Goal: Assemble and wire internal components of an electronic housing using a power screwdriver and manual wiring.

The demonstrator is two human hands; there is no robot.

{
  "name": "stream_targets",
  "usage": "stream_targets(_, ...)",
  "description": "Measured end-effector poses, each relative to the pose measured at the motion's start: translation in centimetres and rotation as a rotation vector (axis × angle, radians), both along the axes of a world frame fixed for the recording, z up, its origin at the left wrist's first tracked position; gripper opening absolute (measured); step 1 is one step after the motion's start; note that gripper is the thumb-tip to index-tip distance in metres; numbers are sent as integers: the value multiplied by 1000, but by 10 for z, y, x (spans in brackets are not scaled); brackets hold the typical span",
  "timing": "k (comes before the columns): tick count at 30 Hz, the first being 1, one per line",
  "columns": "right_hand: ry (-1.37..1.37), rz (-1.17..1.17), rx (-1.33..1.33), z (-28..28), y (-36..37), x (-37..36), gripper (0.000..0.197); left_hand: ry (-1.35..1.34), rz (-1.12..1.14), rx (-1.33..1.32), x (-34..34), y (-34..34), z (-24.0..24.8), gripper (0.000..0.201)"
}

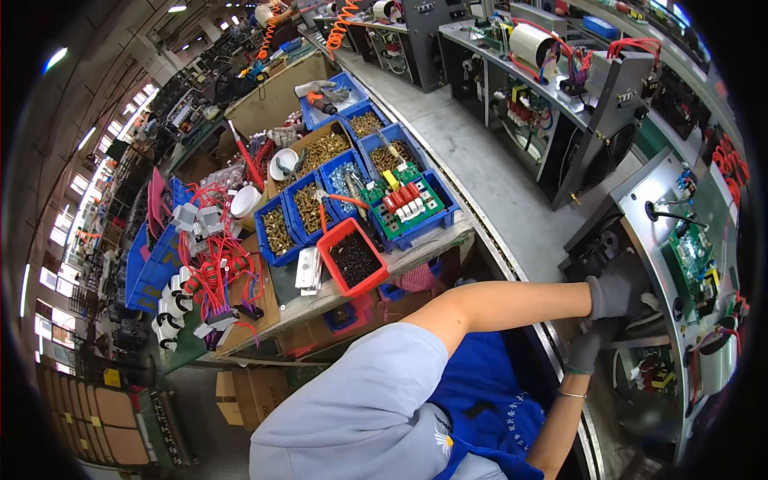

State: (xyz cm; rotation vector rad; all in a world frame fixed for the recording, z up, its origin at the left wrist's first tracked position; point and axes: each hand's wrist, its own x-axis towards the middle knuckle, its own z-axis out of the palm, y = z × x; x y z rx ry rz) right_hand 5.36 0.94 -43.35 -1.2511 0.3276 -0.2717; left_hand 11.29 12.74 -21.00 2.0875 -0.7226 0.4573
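Both my arms reach to the right, into the open side of a metal cabinet [652, 192] that carries a green circuit board [690, 252]. My left hand [620, 290], in a grey glove, is in the opening beside the cabinet's panel. Just below it, close against it, is my right hand [594, 346], also grey-gloved. The fingers of both hands are dark and mostly hidden, so what they hold, if anything, cannot be made out. A white cylinder [714, 360] with red wires is mounted lower on the same cabinet.
Left of me a workbench carries blue bins [276, 234] of brass fasteners, a red bin [352, 258] of black screws, a circuit board with red parts [410, 204] and bundled red wires [220, 272]. Beyond a metal rail [472, 212] stand more cabinets [552, 112]. Another person [268, 14] is far off.
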Motion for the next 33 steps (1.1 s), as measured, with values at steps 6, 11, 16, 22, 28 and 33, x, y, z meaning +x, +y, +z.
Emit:
stream_targets(6, 346, -134, 30, 170, 59, -87, 42, 93, 45, -175, -52, 6, -1, 92)
stream_targets(11, 157, 48, -242, 160, 59, -162, 40, 90, 320, -154, -101, -11, -77, 105)
stream_targets(16, 107, -10, -634, 176, 47, -206, 51, 580, -145, -110, -107, -5, -21, 41)
stream_targets(22, -329, -82, -785, 176, 27, -201, 50, 1142, -415, -686, -105, -1, -28, 27)
stream_targets(28, -253, -341, -641, 189, 2, -157, 53, 1062, -305, -968, -126, 20, 0, 26)
stream_targets(33, -170, -257, -562, 180, 16, -134, 52, 363, -68, -651, -102, 17, -44, 21)
